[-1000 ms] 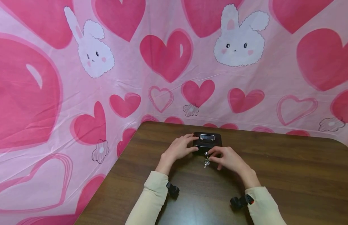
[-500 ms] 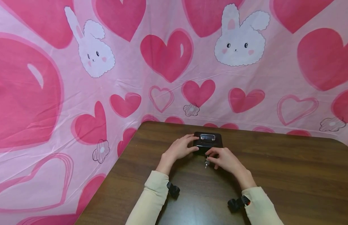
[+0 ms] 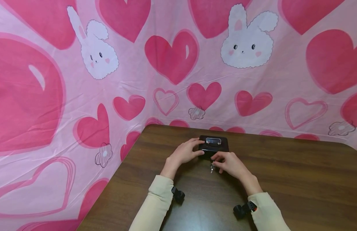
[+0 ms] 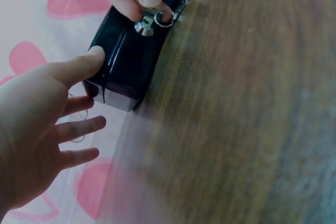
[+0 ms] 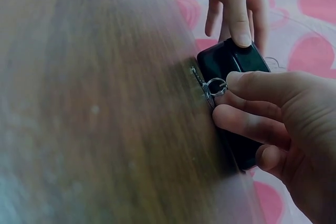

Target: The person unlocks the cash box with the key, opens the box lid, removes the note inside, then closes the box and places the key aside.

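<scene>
A black cash box with a silver lid handle stands on the table, its lid down. My left hand rests against its left end; in the left wrist view the thumb lies on the lid's edge and the fingers stretch out straight. At the round silver lock on the front, my right hand pinches a key between thumb and forefinger. The key's head is mostly covered by the fingertips. From it hangs a key ring with another key.
The brown wood-grain table extends in front of the box and to its right. A pink cloth with hearts and rabbits hangs behind the table and along its left side. Black cameras sit on both wrists.
My right hand has shifted slightly left and closer in around the key at the lock, then held almost still. The left hand and the box keep their places.
</scene>
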Available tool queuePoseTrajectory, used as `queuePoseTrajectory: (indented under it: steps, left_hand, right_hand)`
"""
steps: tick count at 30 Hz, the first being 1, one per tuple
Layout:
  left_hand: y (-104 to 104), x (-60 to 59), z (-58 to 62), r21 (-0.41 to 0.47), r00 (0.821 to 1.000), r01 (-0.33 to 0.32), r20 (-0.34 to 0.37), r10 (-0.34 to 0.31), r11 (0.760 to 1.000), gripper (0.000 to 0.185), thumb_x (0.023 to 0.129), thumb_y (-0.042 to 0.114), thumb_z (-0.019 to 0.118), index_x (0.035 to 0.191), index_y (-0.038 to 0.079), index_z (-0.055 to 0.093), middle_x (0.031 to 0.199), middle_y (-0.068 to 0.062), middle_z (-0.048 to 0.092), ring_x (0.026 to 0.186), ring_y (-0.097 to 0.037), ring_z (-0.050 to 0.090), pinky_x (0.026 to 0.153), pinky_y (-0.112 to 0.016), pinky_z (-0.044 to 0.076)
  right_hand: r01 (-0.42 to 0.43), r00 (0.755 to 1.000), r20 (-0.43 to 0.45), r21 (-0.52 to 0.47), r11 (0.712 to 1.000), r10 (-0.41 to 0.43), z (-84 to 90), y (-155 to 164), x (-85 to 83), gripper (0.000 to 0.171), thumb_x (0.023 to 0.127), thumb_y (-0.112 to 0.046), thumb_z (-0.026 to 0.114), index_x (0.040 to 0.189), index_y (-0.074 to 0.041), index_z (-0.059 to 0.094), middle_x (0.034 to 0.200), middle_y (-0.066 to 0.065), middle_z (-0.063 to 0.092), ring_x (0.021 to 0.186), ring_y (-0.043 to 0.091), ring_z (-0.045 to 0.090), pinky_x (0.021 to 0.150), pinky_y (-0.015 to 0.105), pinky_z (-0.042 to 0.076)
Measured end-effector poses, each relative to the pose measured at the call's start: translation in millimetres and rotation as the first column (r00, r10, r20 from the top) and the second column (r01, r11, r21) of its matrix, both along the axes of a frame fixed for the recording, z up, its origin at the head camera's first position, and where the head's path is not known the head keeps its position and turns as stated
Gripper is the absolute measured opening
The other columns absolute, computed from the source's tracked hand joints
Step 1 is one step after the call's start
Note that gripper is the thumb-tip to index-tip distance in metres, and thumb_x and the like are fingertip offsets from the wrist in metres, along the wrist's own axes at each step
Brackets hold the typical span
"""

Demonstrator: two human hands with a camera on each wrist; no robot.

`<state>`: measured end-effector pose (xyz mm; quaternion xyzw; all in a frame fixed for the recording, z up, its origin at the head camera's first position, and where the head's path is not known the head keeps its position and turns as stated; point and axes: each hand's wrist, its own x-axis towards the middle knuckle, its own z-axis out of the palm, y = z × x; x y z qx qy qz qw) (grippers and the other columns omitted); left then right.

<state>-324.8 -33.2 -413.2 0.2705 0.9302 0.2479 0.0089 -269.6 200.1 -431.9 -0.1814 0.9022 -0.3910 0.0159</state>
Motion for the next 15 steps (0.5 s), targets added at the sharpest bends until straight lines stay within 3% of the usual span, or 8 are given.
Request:
queuePoseTrajectory:
  steps: [15]
  left_hand:
    - [-0.5, -0.5, -1.5, 0.013, 1.0, 0.007, 0.002, -0.007, 1.0, 0.054, 0.094, 0.049, 0.062, 0.145, 0.034, 0.051, 0.157, 0.0, 0.042, 0.142, -0.021, 0.044, 0.115, -0.046, 0.038]
  right_hand:
    - [0.061, 0.997, 0.059, -0.033, 0.998, -0.059, 1.1, -1.7, 5.1, 0.013, 0.091, -0.016, 0.072, 0.102, -0.012, 0.071, 0.086, 0.002, 0.072, 0.058, 0.015, 0.064, 0.044, 0.033, 0.05]
